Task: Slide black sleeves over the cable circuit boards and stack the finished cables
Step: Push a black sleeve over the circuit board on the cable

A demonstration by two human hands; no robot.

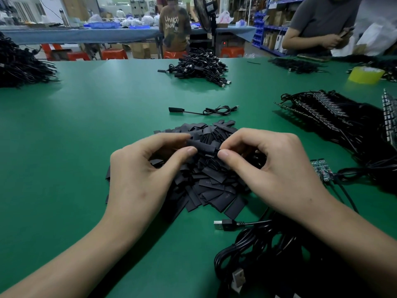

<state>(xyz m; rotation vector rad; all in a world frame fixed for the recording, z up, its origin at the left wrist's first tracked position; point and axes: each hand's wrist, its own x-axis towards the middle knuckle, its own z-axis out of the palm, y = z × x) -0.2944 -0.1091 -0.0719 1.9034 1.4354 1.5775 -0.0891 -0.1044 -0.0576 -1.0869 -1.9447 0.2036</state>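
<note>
Green work surface (86,147), workshop shelving and two other people behind, both cut off at the top edge.

- Pile of black sleeves (210,186): loose flat pieces at centre, partly hidden under both hands.
- Left hand (137,177): thumb and forefinger pinch the left end of one rounded sleeve (202,147), held just above the pile.
- Right hand (279,168): fingers curled, thumb and forefinger pinching the sleeve's right end; whether a board sits inside cannot be made out.
- Sleeved cable (206,110): lying alone just beyond the pile.
- Heap of cables (199,65): farther back, centre.
- Row of cables with bare boards (335,119): right side, detail blurred, cut by the frame edge.
- Two bare circuit boards (321,168): beside the right wrist.
- USB plug (223,225) and coiled cable (268,244): near edge, coil partly under the right forearm.
- Yellow tape roll (365,75): far right.
</note>
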